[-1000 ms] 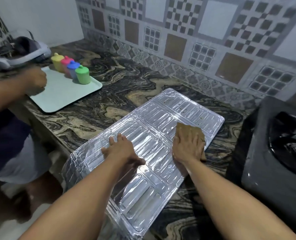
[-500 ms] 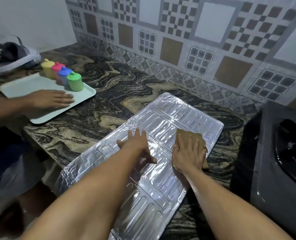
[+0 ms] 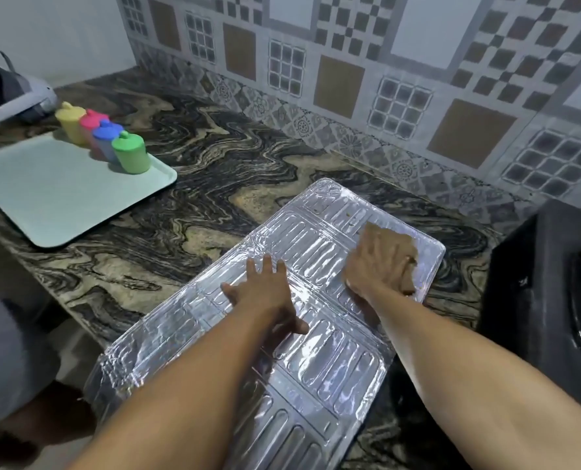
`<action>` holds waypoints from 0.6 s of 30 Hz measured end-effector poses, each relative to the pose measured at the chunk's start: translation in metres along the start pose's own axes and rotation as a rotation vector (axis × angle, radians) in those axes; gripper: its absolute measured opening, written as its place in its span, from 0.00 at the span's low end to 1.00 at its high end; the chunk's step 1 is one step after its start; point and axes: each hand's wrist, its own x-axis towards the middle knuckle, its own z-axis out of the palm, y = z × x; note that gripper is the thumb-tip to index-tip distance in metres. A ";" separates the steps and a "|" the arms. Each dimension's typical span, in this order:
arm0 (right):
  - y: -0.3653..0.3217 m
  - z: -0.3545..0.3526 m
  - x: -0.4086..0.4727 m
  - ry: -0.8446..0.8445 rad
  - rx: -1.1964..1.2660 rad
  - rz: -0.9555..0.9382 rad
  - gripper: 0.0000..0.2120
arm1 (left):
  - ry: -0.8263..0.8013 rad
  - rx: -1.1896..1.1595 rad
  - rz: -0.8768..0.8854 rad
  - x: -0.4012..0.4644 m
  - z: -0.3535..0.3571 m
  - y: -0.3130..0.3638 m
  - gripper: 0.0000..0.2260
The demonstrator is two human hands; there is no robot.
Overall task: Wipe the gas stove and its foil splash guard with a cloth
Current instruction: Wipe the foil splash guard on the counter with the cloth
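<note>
flat right hand [image 3: 373, 266] (on cloth [image 3: 394, 242])

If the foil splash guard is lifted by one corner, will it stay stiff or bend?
The foil splash guard would probably bend: it looks thin and creased into panels. It likely slides easily, since the left hand presses it flat.

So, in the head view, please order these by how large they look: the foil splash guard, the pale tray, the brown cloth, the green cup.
1. foil splash guard, largest, though it lies nearest the camera
2. pale tray, partly cut off at the frame edge
3. brown cloth, partly hidden under the right hand
4. green cup; close to the cloth, so unsure
</note>
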 end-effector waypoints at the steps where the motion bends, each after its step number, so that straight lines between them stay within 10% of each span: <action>1: -0.005 0.006 -0.004 0.025 -0.002 -0.142 0.27 | -0.006 0.001 -0.002 0.000 0.000 0.000 0.63; 4: 0.001 0.011 0.007 0.000 0.025 -0.293 0.26 | -0.026 0.002 -0.010 0.000 0.000 -0.002 0.63; 10: 0.029 0.009 0.047 0.036 0.106 0.167 0.27 | -0.004 0.034 -0.007 -0.002 -0.002 -0.001 0.62; 18: -0.030 -0.004 -0.006 0.256 0.558 -0.373 0.21 | -0.007 0.032 -0.023 -0.006 -0.003 -0.001 0.61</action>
